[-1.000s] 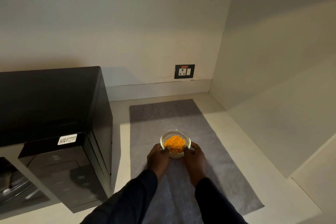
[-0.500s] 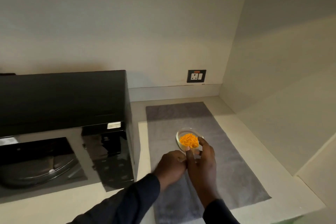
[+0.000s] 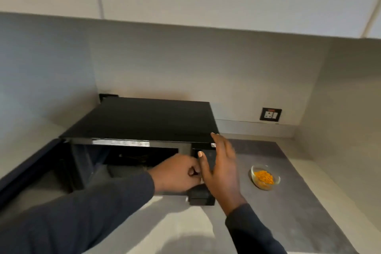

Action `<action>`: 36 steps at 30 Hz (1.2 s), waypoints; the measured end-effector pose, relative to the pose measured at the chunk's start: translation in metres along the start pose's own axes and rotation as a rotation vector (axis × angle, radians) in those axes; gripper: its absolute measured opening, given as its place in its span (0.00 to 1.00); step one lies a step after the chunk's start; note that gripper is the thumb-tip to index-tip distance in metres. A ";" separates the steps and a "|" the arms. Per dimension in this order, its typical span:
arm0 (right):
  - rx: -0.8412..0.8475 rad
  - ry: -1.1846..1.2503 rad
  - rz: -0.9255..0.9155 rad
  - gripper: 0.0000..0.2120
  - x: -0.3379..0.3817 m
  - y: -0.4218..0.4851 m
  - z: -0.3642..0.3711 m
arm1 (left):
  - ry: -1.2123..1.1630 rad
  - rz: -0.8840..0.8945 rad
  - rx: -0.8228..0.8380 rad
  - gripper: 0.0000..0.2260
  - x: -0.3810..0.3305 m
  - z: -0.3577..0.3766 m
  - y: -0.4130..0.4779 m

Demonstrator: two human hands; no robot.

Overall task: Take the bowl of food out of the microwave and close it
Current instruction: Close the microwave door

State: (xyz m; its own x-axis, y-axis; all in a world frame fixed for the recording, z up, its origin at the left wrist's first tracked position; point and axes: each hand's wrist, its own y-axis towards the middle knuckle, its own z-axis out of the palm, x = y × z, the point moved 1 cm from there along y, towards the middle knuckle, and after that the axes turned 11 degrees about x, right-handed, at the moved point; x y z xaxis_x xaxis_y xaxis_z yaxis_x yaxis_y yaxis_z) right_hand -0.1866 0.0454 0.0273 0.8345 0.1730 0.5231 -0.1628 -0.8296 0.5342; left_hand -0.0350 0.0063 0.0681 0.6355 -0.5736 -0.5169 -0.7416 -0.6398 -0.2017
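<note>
- Done, as far as one can judge: the bowl of food [image 3: 265, 177] is out of the microwave [image 3: 144, 121] and sits on the grey mat [image 3: 288, 202], off to the right of both hands and well apart from them, with nothing touching it.
- Left to do: the closing. The microwave door [image 3: 26, 171] hangs wide open, far to the left of the hands, and the dark cavity shows just behind the left hand [image 3: 177, 173].
- The left hand is loosely curled in front of the cavity opening, holding nothing that can be seen (whether its fingers touch the frame cannot be told).
- The right hand [image 3: 220, 167] is open with fingers spread, empty, just beside the left hand and in front of the control panel at the microwave's right end; contact with the panel is unclear.
- Neither hand is on the door yet, so my reading is that roughly the second half of the task remains.
</note>
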 end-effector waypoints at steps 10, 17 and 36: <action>0.263 -0.269 -0.010 0.37 0.042 0.013 0.054 | 0.062 -0.253 -0.228 0.16 0.114 -0.089 -0.144; 0.299 -0.474 0.001 0.37 0.038 0.008 0.062 | 0.271 -0.407 -0.301 0.17 0.179 -0.087 -0.229; 0.324 -0.481 0.015 0.38 0.044 0.008 0.061 | -0.067 -0.486 -0.471 0.34 0.182 -0.045 -0.233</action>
State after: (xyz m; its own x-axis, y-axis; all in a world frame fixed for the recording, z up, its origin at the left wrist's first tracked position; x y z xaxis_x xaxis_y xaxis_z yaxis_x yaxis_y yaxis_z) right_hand -0.1185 0.0141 0.0137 0.9911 -0.0377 0.1280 -0.0700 -0.9635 0.2585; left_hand 0.2631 0.0275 0.0585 0.8468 -0.1418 -0.5127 -0.1928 -0.9801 -0.0475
